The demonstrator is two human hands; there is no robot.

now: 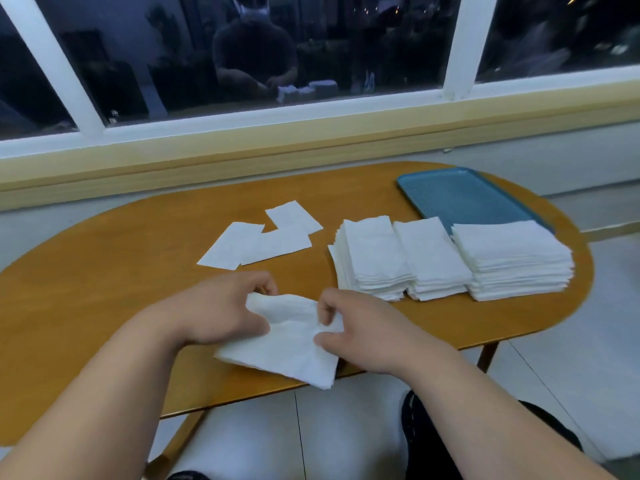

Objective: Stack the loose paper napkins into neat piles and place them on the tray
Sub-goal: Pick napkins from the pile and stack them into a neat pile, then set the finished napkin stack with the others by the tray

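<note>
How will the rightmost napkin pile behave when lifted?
The rightmost napkin pile probably feels light but soft: its thin layers show uneven edges, so it may sag or fan out. Sheets likely crumple easily, like the napkin held by the left hand and right hand.

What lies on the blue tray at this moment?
The tray shows nothing on its visible part. The right pile hides its near edge; whether that pile rests on it cannot be told.

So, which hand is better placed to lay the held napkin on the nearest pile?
The right hand, probably. It pinches the napkin, and the nearest pile lies on its side, just beyond it. The left hand also holds the napkin but would need to cross over.
</note>
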